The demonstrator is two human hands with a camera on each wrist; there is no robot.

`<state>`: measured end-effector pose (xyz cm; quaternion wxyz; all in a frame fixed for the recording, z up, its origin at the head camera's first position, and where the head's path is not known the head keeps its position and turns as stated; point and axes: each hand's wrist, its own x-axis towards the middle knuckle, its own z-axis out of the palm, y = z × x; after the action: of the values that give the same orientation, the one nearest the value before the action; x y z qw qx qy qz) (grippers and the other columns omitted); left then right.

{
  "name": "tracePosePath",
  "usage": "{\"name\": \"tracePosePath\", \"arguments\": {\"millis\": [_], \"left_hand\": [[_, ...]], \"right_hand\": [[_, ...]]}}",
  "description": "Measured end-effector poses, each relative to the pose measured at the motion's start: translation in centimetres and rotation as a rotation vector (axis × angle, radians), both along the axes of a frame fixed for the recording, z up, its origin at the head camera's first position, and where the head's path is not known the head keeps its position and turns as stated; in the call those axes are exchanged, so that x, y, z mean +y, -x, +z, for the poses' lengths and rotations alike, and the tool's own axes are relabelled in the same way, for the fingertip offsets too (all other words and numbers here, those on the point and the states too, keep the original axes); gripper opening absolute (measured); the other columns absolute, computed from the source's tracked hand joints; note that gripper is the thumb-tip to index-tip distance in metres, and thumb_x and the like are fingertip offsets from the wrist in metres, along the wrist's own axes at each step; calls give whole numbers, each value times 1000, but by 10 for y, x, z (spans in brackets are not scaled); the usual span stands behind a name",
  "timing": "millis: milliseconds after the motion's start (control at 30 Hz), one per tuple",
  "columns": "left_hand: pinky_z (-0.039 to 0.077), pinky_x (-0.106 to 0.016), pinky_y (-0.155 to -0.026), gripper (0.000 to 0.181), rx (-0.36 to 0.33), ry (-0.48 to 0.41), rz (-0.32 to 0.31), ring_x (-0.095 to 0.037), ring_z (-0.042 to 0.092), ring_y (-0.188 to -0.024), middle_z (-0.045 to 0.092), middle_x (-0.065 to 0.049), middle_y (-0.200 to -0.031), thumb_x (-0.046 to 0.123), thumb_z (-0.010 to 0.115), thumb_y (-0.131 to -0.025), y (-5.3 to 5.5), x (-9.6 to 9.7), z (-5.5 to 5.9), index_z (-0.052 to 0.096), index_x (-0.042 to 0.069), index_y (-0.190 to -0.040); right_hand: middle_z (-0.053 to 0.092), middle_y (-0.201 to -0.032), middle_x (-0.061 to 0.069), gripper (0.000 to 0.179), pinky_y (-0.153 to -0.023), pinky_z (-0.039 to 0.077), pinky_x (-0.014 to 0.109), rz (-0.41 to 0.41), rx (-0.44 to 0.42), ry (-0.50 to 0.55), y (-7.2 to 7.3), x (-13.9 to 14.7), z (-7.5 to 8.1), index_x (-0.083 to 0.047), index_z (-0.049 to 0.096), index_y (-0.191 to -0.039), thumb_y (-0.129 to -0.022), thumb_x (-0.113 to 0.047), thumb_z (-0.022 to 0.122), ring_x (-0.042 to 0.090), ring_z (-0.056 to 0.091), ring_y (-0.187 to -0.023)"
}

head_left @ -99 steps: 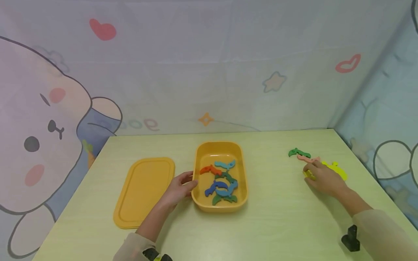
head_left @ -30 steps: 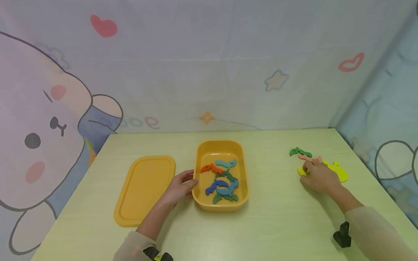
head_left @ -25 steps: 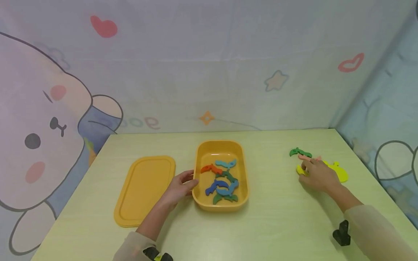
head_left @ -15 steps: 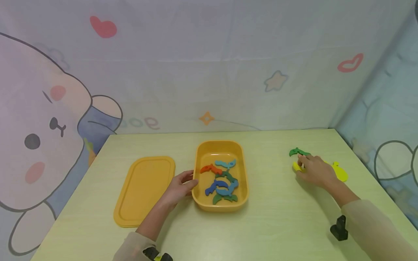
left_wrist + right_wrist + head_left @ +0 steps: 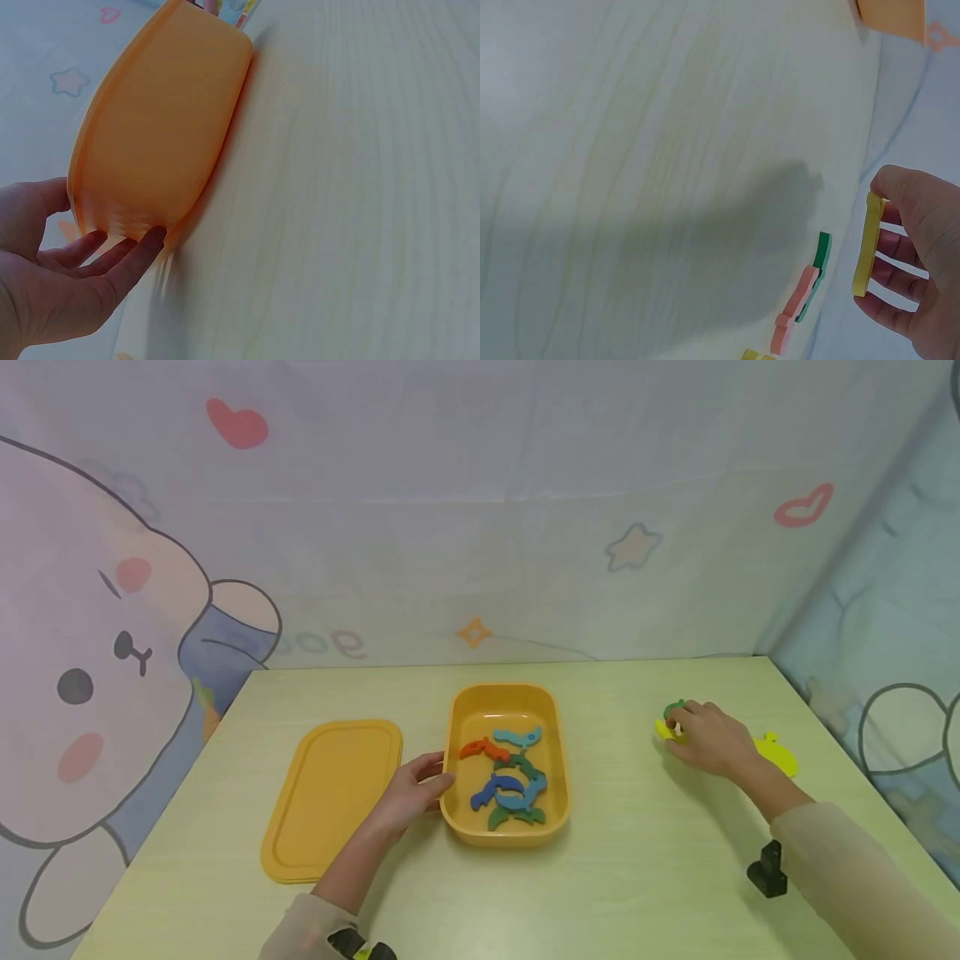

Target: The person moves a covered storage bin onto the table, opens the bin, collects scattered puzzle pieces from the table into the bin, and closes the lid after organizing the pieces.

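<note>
On the table (image 5: 615, 885), an open yellow box (image 5: 504, 840) has a flat yellow lid (image 5: 333, 797) to its left and, against its left wall, the left hand (image 5: 411, 792), gripping it with thumb at the rim and fingers bent against the outside. Well to the box's right, the right hand (image 5: 712, 739) pinches a yellow piece (image 5: 865, 247) above the table, near a lime piece (image 5: 780, 757), a pink piece (image 5: 793, 309) and a green piece (image 5: 822, 251), while small colourful pieces (image 5: 536, 785) lie inside the box.

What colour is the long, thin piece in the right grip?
The thin piece in the right grip is yellow, clearest in the right wrist view.
</note>
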<state>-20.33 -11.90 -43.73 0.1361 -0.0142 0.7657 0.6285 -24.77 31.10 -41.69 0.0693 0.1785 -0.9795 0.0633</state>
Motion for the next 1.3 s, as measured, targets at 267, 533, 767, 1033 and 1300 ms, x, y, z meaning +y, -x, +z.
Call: {"name": "tracePosePath", "arguments": {"millis": [267, 533, 767, 1033, 1300], "left_hand": [[54, -35, -81, 50, -6, 12, 5, -26, 56, -107, 48, -18, -129, 17, 57, -91, 1, 0, -2, 41, 4, -136], [54, -35, -81, 50, -1, 15, 2, -27, 56, -108, 48, -18, -130, 17, 56, -91, 1, 0, -2, 41, 5, -137], [53, -37, -82, 50, -4, 10, -4, -29, 55, -110, 46, -19, -132, 17, 56, -91, 2, -1, -2, 40, 5, -137], [53, -36, -82, 51, -8, 14, 5, -29, 55, -110, 46, -19, -133, 17, 56, -91, 0, 0, -1, 40, 5, -137], [53, -36, -81, 51, -15, 26, 13, -28, 55, -110, 46, -19, -133, 18, 57, -91, -1, 0, 0, 40, 4, -137]], "right_hand": [[54, -87, 7, 20, -50, 39, 29, 55, 51, -32, 6, -12, 9, -7, 59, -96, -81, -21, 64, 21, 47, -71], [54, -87, 5, 20, -49, 38, 29, 96, 24, -35, 10, -31, 21, -9, 59, -98, -83, -21, 63, 24, 49, -77], [53, -82, 3, 17, -50, 38, 27, 149, 80, -50, 14, -47, 26, -10, 60, -93, -81, -20, 65, 21, 47, -72], [51, -79, 1, 18, -51, 37, 26, 226, 98, -66, 10, -71, 34, -10, 61, -94, -80, -20, 66, 19, 46, -71], [51, -80, 0, 17, -49, 36, 24, 298, 159, -96, 7, -96, 34, -12, 60, -92, -81, -22, 67, 18, 46, -69]]}}
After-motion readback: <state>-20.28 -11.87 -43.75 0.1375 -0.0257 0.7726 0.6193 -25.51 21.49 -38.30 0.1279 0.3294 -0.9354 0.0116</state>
